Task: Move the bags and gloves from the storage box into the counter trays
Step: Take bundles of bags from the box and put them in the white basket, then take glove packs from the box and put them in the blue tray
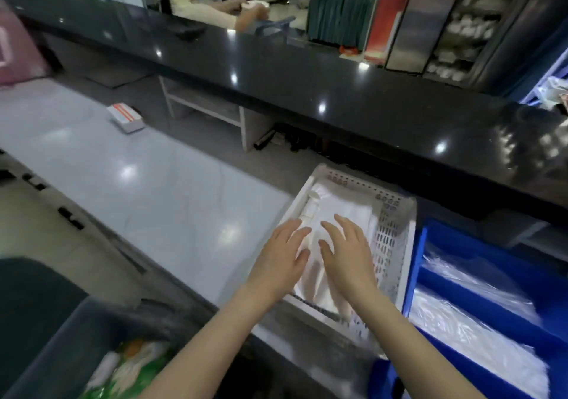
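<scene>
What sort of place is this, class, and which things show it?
Probably a shop or service counter: a long dark counter, trays of plastic bags, one white tray and a blue tray, and stocked shelves behind.

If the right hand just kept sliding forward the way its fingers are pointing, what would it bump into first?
The right hand lies flat over the clear bags in the white perforated tray, fingers pointing up-left. Going on, it would slide over the bags and probably meet the tray's far wall; depth is hard to judge.

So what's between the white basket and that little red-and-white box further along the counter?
Nothing: in the head view the pale counter is bare between the white basket and the small box, showing only light reflections.
</scene>
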Demonstrator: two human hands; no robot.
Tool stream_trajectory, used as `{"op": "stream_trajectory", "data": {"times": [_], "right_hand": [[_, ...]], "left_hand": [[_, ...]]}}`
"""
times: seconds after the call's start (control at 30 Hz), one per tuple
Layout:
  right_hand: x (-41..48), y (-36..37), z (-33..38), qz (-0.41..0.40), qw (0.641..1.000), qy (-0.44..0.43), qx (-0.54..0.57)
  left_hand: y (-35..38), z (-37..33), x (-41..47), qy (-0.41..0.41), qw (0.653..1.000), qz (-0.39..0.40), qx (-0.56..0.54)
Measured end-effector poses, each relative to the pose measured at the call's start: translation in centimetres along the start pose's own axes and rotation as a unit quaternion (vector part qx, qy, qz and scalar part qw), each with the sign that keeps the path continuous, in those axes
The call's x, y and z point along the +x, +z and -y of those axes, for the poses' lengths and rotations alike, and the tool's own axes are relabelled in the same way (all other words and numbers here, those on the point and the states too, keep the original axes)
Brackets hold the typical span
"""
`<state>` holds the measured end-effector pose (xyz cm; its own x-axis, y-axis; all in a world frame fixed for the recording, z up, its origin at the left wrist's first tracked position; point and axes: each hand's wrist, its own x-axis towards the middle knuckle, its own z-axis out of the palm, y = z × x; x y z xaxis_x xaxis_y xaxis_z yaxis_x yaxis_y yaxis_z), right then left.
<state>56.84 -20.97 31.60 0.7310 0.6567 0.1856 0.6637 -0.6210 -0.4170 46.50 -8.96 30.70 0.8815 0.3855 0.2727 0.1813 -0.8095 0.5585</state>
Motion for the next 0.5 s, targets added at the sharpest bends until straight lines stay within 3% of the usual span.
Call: {"op": "stream_trajectory", "data": {"times": [0.13, 0.23, 0.37, 0.5], "right_hand": [[-0.1, 0.3, 7.3, 0.041, 0.984, -0.148, 0.087], [-1.5, 2.1, 13.3, 0.096, 0.960, -0.235, 0.121], [-4.4, 6.3, 20.1, 0.183, 0.911, -0.348, 0.126], [-7.4, 12.9, 24.6, 0.271, 0.864, -0.419, 0.073]], "left_hand": [[-4.5, 1.5, -5.9, -0.069, 0.982, -0.178, 0.011], [-7.3, 5.0, -12.4, -0.209, 0.944, -0.256, -0.002], [-9.3, 10.6, -22.8, -0.389, 0.874, -0.292, 0.025], [-9.3, 15.0, -32.1, -0.544, 0.793, -0.274, -0.002]]}}
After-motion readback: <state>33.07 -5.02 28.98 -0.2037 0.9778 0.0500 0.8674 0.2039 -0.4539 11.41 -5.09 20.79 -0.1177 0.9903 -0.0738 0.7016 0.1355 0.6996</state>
